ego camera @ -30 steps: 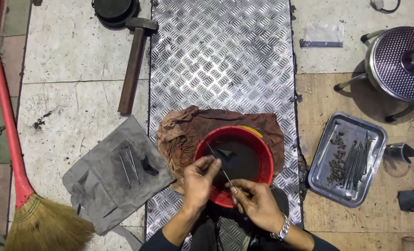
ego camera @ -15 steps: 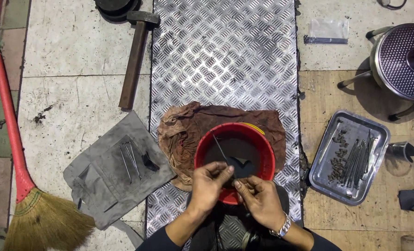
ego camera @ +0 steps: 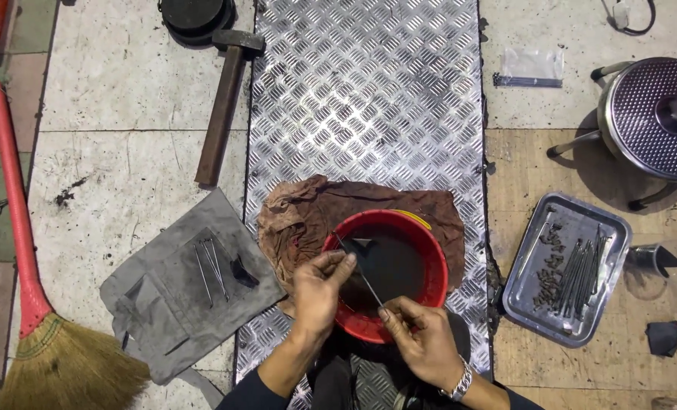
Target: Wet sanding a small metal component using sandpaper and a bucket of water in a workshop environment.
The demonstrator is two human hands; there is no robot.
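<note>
Both hands are pinching one thin metal rod (ego camera: pixel 361 275) — the left hand (ego camera: pixel 317 292) is gripping its upper part, the right hand (ego camera: pixel 422 338) its lower end, fingers closed tight on it. Right under the grip a red bowl (ego camera: pixel 430 262) of dark liquid is sitting on a brown rag (ego camera: pixel 300 216). Further left of the grip, more rods are lying on a grey cloth (ego camera: pixel 164 304) — off to the right, a metal tray (ego camera: pixel 582 220) of parts.

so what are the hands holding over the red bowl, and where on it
A thin metal rod. The right hand pinches its near end and the left hand grips it near the far end, above the red bowl of dark liquid.
</note>
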